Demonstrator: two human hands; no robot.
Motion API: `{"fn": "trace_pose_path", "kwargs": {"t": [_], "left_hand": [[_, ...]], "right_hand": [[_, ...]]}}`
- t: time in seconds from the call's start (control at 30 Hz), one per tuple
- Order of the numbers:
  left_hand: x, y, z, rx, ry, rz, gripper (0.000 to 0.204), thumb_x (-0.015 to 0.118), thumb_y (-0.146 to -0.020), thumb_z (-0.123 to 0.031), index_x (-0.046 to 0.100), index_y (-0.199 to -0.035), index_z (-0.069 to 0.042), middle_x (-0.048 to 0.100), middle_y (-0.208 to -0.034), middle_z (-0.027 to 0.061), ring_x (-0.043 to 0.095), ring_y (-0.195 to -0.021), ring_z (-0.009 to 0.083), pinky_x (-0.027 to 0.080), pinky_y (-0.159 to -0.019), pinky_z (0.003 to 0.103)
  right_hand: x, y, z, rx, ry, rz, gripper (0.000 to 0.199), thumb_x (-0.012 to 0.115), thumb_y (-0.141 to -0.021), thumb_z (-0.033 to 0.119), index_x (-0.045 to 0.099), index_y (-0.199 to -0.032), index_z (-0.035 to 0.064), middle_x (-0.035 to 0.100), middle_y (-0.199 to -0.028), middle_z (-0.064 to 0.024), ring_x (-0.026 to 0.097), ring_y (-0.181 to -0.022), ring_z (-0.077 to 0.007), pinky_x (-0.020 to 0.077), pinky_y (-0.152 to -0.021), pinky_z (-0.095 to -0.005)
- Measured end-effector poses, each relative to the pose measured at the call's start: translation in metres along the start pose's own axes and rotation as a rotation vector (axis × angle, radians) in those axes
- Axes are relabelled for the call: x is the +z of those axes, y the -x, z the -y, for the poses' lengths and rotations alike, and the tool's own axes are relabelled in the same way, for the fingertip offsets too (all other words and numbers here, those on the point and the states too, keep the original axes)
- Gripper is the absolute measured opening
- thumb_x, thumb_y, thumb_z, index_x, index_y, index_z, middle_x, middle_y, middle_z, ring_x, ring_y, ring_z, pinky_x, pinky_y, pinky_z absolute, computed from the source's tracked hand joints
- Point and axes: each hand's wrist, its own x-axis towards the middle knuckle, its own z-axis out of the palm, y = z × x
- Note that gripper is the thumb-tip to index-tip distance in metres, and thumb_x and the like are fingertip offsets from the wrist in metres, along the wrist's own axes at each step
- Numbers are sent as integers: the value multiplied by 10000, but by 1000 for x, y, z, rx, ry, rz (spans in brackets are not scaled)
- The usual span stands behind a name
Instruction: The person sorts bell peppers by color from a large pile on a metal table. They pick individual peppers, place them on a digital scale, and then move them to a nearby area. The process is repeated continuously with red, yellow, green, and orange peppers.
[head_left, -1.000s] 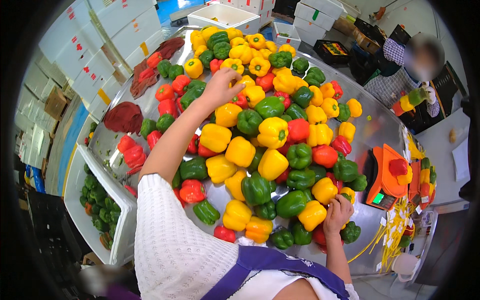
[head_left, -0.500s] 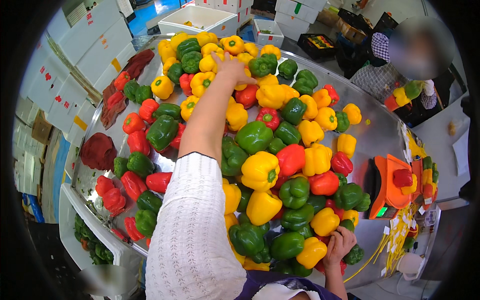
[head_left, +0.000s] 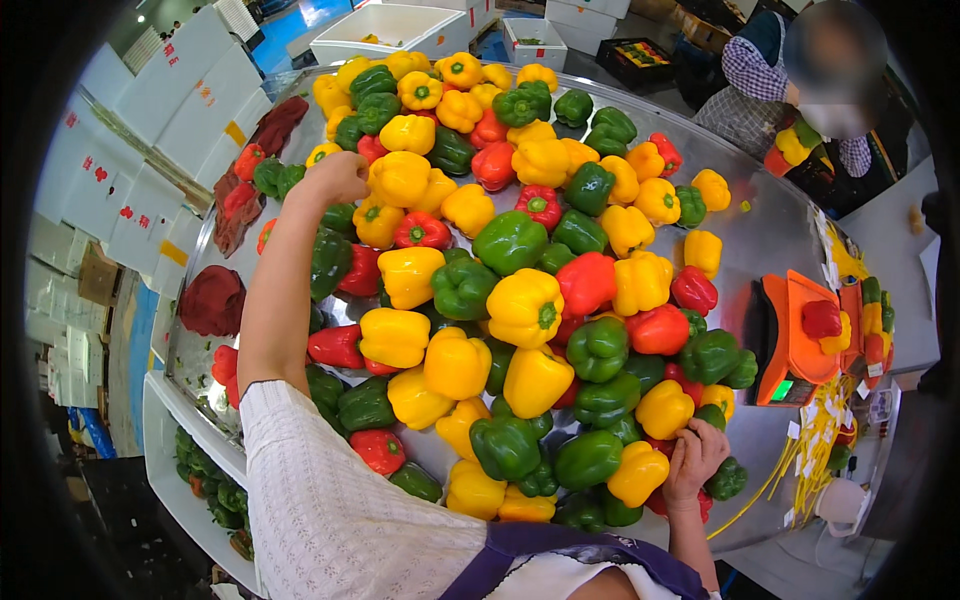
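Note:
Bell peppers in yellow, green and red cover a metal table (head_left: 755, 225). My left hand (head_left: 338, 178) is stretched over the far left part of the pile, its fingers curled in beside a yellow bell pepper (head_left: 399, 179). What lies in them, if anything, is hidden. A green bell pepper (head_left: 330, 262) lies just under my left wrist. At the near right edge of the pile, my right hand (head_left: 697, 462) has bent fingers against the peppers, next to a yellow bell pepper (head_left: 638, 475) and a dark green one (head_left: 727, 479). Its grip is hidden too.
An orange scale (head_left: 800, 345) with peppers on it stands at the right, near yellow ties with white tags (head_left: 815, 430). Dark red cloths (head_left: 212, 300) lie on the left. A white bin (head_left: 200, 510) stands below the left edge. A co-worker (head_left: 745, 110) holds peppers at the far right.
My left hand has swung left from the far middle of the pile, and its spread fingers have curled in. My right hand stays by the near right peppers. The view has shifted slightly.

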Motion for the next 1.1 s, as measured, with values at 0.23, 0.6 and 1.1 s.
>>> {"fn": "trace_pose_path", "kwargs": {"t": [0.23,0.6,1.1], "left_hand": [[14,-64,-74,296,208,-499,181,661,-812,-188,731,-911,-55,726,-937,198,697,-937,378,558,-812,484],[120,-130,-120,260,-692,-167,336,630,-923,-229,654,-1254,-176,576,-1320,61,507,-1252,271,442,-976,499],[72,-126,-57,321,280,-499,514,694,-894,-365,619,-1211,32,707,-1053,247,692,-961,390,538,-823,451]], "right_hand": [[0,2,-1,5,22,16,108,615,-888,86,635,-993,69,627,-1146,-93,577,-1065,-315,399,-988,-477],[1,0,0,53,10,58,98,617,-882,107,645,-973,80,624,-1125,-91,574,-1047,-313,392,-982,-484],[4,2,-12,67,-74,-102,137,714,-794,96,672,-925,101,657,-1113,-32,642,-1026,-212,410,-994,-436]]}}
